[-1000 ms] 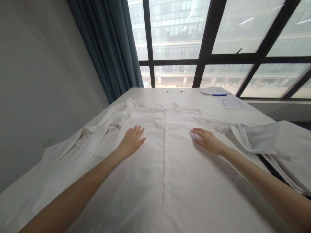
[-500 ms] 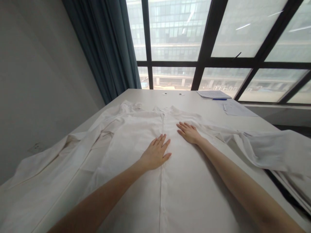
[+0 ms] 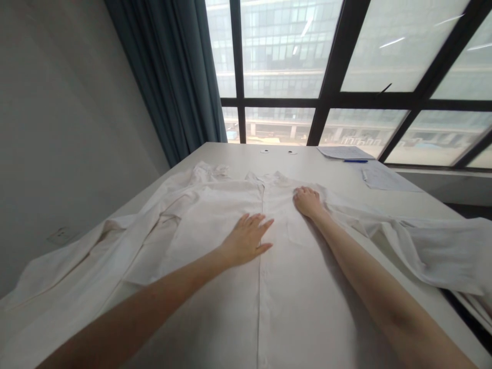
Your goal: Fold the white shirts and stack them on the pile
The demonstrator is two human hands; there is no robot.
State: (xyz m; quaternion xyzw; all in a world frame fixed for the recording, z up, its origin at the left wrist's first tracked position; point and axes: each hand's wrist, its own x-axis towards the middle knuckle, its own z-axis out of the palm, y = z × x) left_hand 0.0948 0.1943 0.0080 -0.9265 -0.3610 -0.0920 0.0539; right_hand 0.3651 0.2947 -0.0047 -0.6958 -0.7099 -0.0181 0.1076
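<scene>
My left hand (image 3: 248, 238) lies flat, fingers spread, on the white coat (image 3: 215, 287); my right hand (image 3: 307, 201), fingers curled, bunches its collar fabric.

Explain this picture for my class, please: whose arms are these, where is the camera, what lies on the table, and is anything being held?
There is no machine here. The camera sits on a person's head and looks forward and down, so the arms are that person's own. A white garment with a front seam lies spread on a white table. The left hand rests flat and open on it beside the seam. The right hand lies near the collar with fingers curled; whether it grips the cloth cannot be told. At the table's far end lie papers and a blue pen, below a big window with a dark curtain.
</scene>
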